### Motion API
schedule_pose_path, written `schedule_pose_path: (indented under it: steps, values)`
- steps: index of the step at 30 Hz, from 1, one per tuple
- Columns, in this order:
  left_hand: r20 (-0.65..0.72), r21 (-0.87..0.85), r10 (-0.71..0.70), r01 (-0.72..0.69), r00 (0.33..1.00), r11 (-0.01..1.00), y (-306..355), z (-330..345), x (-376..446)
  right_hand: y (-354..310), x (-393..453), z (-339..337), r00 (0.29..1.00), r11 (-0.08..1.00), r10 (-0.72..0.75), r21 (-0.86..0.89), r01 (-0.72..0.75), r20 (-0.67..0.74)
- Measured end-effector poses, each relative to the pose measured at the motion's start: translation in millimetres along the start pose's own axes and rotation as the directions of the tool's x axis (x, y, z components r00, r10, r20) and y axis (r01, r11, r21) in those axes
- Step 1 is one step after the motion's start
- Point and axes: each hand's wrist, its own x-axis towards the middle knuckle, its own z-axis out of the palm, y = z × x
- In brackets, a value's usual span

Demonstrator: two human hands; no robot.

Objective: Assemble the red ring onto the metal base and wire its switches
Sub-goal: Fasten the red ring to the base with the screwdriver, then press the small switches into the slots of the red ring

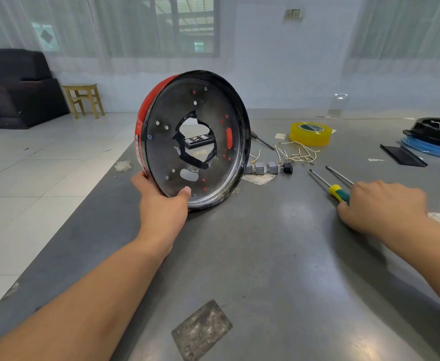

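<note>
The left hand (161,201) holds the metal base (195,142) up on its edge, near the left edge of the grey tabletop (265,269). The thumb lies on the inside of the base and the fingers curl round behind the rim. The bottom of the base touches the tabletop. The red ring (148,105) sits on the back of the base, and its red shows through the small holes. The base has a big hole in the middle.

The right hand (385,207) lies toward the right edge, with its fingers curled round the green and yellow handle of a screwdriver (339,192). A second thin tool (339,175) lies just beside it.

Behind the base, small grey switches (263,167) stand in a row. Near them lie short yellow wires (299,153) and a roll of yellow tape (310,133). A black and blue thing (437,142) lies at the far right edge.
</note>
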Motion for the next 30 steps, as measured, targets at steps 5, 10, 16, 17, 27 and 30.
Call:
schedule_pose_path:
  steps: [5, 10, 16, 17, 27, 30]
  values:
    - [0.046, -0.059, 0.014, -0.011, 0.999, 0.998, 4, -1, -1, -9, -4, 4, 0.959, 0.994, -0.096, 0.023, 0.106, -0.265]
    - [0.103, -0.024, 0.165, -0.163, 0.981, 0.986, 7, -2, -4, -40, -21, 9, 0.904, 0.554, -0.225, 0.715, 0.426, -0.364]
    - [0.275, 0.103, 0.401, -0.441, 0.874, 0.891, 18, -12, -6, -54, -26, 6, 0.853, -0.553, -0.505, 0.709, -0.438, 0.133]
    - [0.308, 0.120, 0.435, -0.489, 0.846, 0.864, 21, -13, -6, -51, -24, 6, 0.827, -0.593, -0.550, 0.641, -0.487, 0.120]
    - [0.633, 0.255, 0.379, -0.644, 0.675, 0.721, 17, -28, 5, -41, -22, 10, 0.768, -0.562, -0.628, 0.609, -0.561, 0.127]
    - [0.634, 0.284, 0.299, -0.574, 0.713, 0.768, 17, -31, 6, -48, -21, 11, 0.763, -0.524, -0.615, 0.619, -0.585, 0.200]
